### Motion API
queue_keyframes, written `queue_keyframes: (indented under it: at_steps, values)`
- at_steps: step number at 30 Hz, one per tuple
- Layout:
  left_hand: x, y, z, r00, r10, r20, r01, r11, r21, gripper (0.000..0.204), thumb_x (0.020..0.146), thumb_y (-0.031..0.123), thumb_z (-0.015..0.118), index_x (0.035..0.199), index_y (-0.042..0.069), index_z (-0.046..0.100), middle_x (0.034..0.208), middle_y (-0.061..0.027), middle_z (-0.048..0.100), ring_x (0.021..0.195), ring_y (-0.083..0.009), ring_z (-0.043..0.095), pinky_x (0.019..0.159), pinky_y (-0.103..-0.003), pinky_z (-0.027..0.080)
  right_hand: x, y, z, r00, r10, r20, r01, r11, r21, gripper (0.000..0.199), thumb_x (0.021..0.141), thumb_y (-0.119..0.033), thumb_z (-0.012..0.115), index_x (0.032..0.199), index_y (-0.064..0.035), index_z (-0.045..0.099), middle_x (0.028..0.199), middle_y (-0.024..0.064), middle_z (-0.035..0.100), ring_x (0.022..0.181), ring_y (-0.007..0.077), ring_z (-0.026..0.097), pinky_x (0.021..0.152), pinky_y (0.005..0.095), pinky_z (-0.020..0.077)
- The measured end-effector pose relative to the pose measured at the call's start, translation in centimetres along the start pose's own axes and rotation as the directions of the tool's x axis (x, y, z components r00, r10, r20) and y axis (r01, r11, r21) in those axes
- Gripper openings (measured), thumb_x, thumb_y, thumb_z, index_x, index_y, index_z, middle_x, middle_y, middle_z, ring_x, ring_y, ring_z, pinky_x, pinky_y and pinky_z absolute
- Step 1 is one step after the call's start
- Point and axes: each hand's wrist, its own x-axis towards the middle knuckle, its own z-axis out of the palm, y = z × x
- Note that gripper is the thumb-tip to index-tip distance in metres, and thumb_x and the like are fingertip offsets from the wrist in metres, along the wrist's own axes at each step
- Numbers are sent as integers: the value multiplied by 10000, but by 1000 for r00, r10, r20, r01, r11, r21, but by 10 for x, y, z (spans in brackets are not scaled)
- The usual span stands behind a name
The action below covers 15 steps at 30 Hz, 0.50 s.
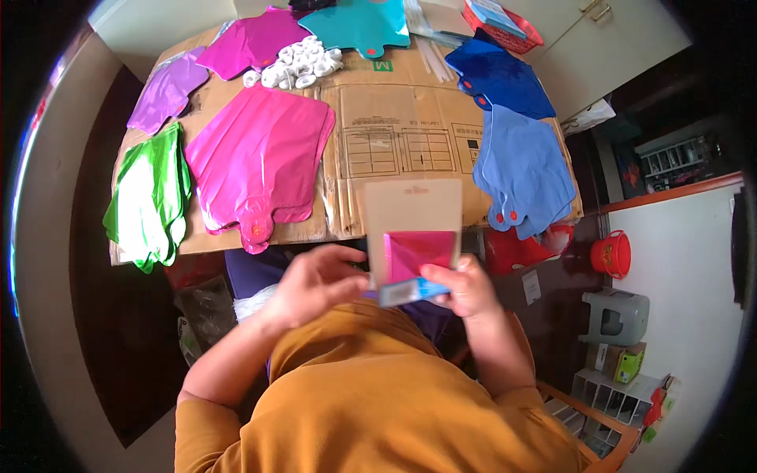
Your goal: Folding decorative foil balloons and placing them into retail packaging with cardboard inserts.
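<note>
My right hand (470, 290) grips the lower right corner of a pale, see-through packet (413, 206) with a hang slot at its top, its thumb lying on the front. A folded square of shiny pink foil (418, 251) shows in the packet's lower half, and a blue and white card (412, 291) lies along its bottom edge. Close to the packet's left edge is my left hand (319, 285), fingers apart and slightly curled, with nothing seen in it. On the cardboard just beyond, a flat stack of pink foil balloons (260, 158) has its necks toward me.
Around the cardboard-topped table (394, 102) lie green (150, 197), lilac (167, 91), magenta (252, 39), teal (359, 25), dark blue (505, 77) and light blue foil balloons (524, 169). White ribbon rolls (300, 65) are heaped at the back. A red basket (527, 33) stands far right.
</note>
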Motion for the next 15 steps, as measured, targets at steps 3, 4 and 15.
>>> queue_keyframes:
  at_steps: [3,4,15]
  values:
    - [22,53,-28,924,380,-48,-196,576,794,180,810,128,713,951,31,658,1105,-122,637,1027,-272,615,875,-341,491,-12,-39,-23,986,73,151,-69,997,-34,135,809,-148,722,767,-30,670,625,31,622,405,57,487,351,176,344]
    - [46,60,-37,797,594,108,-369,338,866,185,796,119,708,956,39,657,1099,-131,633,999,-302,619,850,-353,500,-10,-49,-22,973,133,190,-120,990,-81,141,808,-149,719,781,-21,666,627,34,620,405,56,483,350,173,340]
    - [155,74,-55,671,408,619,-591,-209,779,104,749,89,644,841,41,638,916,-110,647,772,-293,646,668,-385,540,48,-55,-14,855,457,246,-434,889,-143,169,814,-144,727,852,3,653,695,25,621,456,32,480,360,150,332]
